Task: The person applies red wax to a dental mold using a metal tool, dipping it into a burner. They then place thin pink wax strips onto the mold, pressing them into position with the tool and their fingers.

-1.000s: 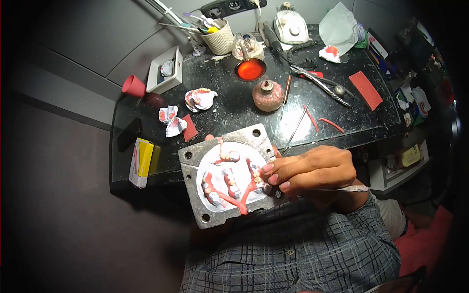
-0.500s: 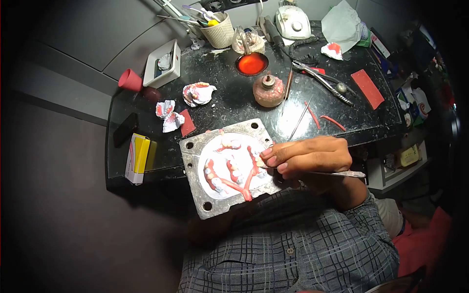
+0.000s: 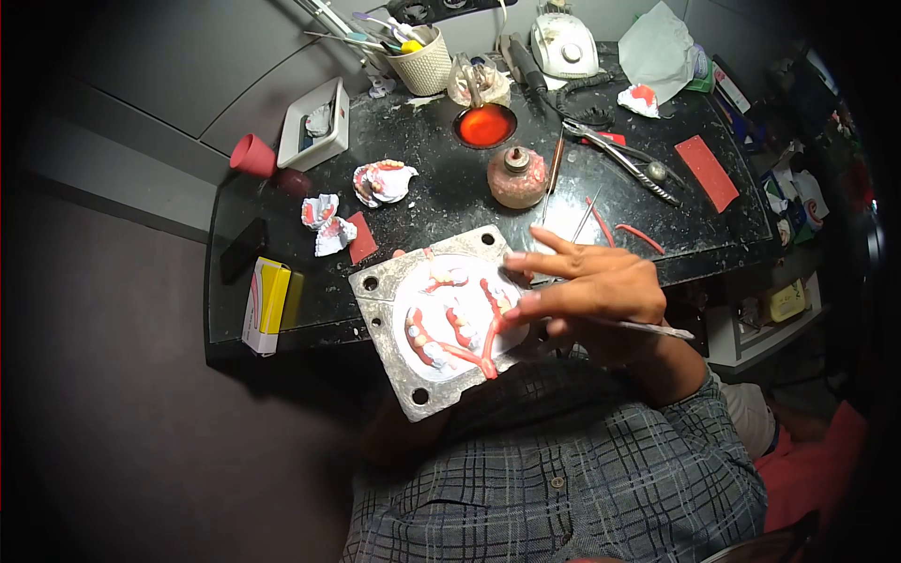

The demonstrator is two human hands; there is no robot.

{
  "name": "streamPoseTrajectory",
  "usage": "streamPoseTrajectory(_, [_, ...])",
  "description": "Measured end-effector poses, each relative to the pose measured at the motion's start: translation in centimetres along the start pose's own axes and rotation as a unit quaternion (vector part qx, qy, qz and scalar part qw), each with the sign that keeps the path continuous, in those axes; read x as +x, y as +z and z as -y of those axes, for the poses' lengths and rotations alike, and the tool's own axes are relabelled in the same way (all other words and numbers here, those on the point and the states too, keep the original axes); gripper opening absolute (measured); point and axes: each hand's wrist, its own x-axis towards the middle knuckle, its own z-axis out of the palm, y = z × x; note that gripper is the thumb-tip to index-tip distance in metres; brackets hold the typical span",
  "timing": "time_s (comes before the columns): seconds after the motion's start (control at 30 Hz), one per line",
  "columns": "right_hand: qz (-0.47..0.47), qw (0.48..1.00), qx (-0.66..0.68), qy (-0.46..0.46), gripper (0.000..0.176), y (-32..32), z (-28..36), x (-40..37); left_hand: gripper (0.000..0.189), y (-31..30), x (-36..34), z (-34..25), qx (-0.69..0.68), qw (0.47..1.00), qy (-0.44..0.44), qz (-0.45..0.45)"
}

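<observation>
A metal dental flask half (image 3: 374,314) is held tilted over the desk's front edge. White plaster (image 3: 434,305) fills it, bearing several pink wax pieces with teeth and a forked red wax strip (image 3: 488,364). My left hand is almost wholly hidden beneath, supporting the flask; what looks like a fingertip (image 3: 399,253) shows at its far rim. My right hand (image 3: 601,291) is over the flask's right side, its upper fingers stretched toward the wax pieces. A slim hand tool (image 3: 657,328) stays in its grip, handle pointing right; its working tip is hidden.
A spirit burner (image 3: 517,178), a pan of red melted wax (image 3: 485,125) and pliers (image 3: 629,161) lie beyond. Plaster models (image 3: 383,182) and a yellow box (image 3: 272,298) are left. Red wax sheet (image 3: 708,174), wax sticks (image 3: 640,238) and a metal instrument (image 3: 587,218) lie right.
The flask has turned slightly and shifted a little right. My right hand's upper fingers have lifted and spread from their pinch near the teeth, with the tool still held.
</observation>
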Motion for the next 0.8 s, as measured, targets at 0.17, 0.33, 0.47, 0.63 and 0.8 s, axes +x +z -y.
streamPoseTrajectory(0.17, [-0.053, 0.996, -0.075, 0.011, 0.024, -0.2, -0.1, -0.3, 0.127, -0.2, 0.3, 0.1, -0.004, 1.000, -0.002, 0.001])
streamPoseTrajectory(0.33, [-0.042, 0.995, -0.069, 0.051, 0.019, -0.4, 0.6, 0.2, 0.127, -0.2, 0.3, -0.3, -0.012, 1.000, -0.011, 0.001])
streamPoseTrajectory(0.47, [-0.132, 0.984, -0.071, 0.098, 0.020, -1.0, 0.2, -0.3, 0.127, -0.7, 0.3, -0.9, -0.053, 0.998, -0.043, -0.004])
streamPoseTrajectory(0.63, [-0.147, 0.983, -0.060, 0.089, 0.023, -1.8, 0.2, -0.4, 0.097, 2.1, 0.7, -3.4, 0.121, 0.958, -0.257, 0.037])
streamPoseTrajectory(0.8, [-0.167, 0.983, -0.022, 0.074, 0.024, -2.5, 0.5, -0.2, 0.117, 6.3, -0.1, 1.3, 0.152, 0.975, -0.156, 0.052])
